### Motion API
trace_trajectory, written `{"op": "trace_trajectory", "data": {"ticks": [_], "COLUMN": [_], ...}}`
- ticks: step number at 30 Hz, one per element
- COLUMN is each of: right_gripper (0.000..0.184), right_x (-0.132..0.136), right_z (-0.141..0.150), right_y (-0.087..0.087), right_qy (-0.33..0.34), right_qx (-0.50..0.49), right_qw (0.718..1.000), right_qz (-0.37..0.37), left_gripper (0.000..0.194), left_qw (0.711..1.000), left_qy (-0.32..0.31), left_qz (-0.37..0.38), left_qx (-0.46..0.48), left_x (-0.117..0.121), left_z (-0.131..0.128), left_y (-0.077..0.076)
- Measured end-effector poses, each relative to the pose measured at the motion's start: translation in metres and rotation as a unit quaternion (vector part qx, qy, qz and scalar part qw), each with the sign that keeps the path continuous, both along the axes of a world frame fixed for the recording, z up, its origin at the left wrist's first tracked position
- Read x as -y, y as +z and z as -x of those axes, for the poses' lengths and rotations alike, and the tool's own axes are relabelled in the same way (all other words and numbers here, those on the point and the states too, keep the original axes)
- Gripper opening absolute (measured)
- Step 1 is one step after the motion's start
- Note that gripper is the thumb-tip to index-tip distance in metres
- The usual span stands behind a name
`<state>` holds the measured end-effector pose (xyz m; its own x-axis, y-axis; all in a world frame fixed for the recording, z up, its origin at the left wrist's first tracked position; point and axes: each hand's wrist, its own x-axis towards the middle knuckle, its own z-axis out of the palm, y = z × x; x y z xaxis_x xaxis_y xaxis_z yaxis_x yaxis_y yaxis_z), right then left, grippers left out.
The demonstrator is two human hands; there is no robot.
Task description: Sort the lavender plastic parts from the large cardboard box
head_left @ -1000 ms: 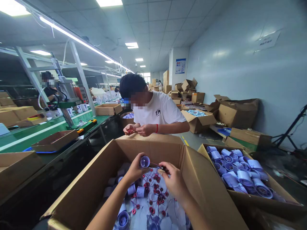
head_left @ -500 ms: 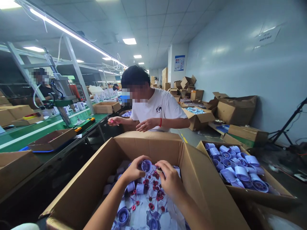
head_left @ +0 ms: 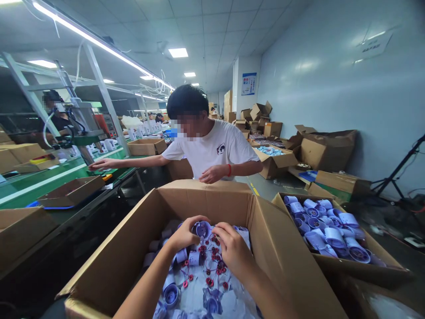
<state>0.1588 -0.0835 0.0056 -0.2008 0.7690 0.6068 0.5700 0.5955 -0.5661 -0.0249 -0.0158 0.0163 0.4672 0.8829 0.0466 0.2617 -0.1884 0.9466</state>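
Note:
My left hand (head_left: pixel 186 232) is curled around a pale purple plastic cup (head_left: pixel 203 230), its open end facing me. Close by the cup's right side, my right hand (head_left: pixel 233 248) has thumb and fingers pinched together; whatever is between them is mostly hidden. Both hands are inside a large cardboard box (head_left: pixel 292 261). Beneath them lies a cluster of small red-and-black round parts with thin wires (head_left: pixel 210 282), on white sheeting. More purple cups (head_left: pixel 171 296) lie along the box's left side.
A second carton (head_left: pixel 385 261) full of purple cups stands at right. Across the box, a co-worker in a white shirt (head_left: pixel 215 146) reaches toward a green conveyor bench (head_left: pixel 76 173) at left, where a press machine (head_left: pixel 83 128) stands. A black tripod (head_left: pixel 403 168) is far right.
The co-worker's arm has stretched out left toward the bench. My right hand has shifted slightly left, nearer the cup, and its fingers have drawn closer together. My left hand keeps the cup.

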Motion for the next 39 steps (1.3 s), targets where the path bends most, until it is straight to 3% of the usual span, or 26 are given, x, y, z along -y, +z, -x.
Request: {"op": "trace_trajectory", "data": {"ticks": [8, 13, 17, 22, 28, 35, 39], "right_gripper": [0.045, 0.030, 0.028, 0.032, 0.035, 0.026, 0.021], "right_x": [0.002, -0.003, -0.008, -0.009, -0.002, 0.004, 0.003], "right_z": [0.000, 0.002, -0.002, -0.004, -0.001, 0.004, 0.002], "right_y": [0.002, -0.003, -0.008, -0.009, -0.001, 0.003, 0.002], "right_qy": [0.029, 0.052, 0.053, 0.042, -0.012, -0.102, -0.110], "right_qx": [-0.008, -0.110, -0.135, -0.107, 0.009, 0.082, 0.082], "right_qw": [0.998, 0.982, 0.972, 0.977, 0.992, 0.990, 0.990], "right_qz": [0.059, 0.147, 0.185, 0.182, 0.129, 0.052, 0.032], "left_gripper": [0.055, 0.052, 0.051, 0.054, 0.050, 0.049, 0.049], "left_qw": [0.999, 0.994, 0.984, 0.972, 0.965, 0.962, 0.961], "left_qy": [-0.032, -0.055, -0.066, -0.063, -0.077, -0.080, -0.084], "left_qz": [-0.014, -0.074, -0.140, -0.195, -0.235, -0.261, -0.264], "left_qx": [-0.021, -0.061, -0.086, -0.116, -0.083, -0.024, -0.010], "left_x": [0.002, 0.005, 0.007, 0.011, 0.015, 0.024, 0.026], "left_z": [-0.002, -0.008, -0.014, -0.021, -0.026, -0.032, -0.033], "left_y": [-0.001, -0.003, -0.002, 0.001, 0.003, 0.006, 0.007]}}
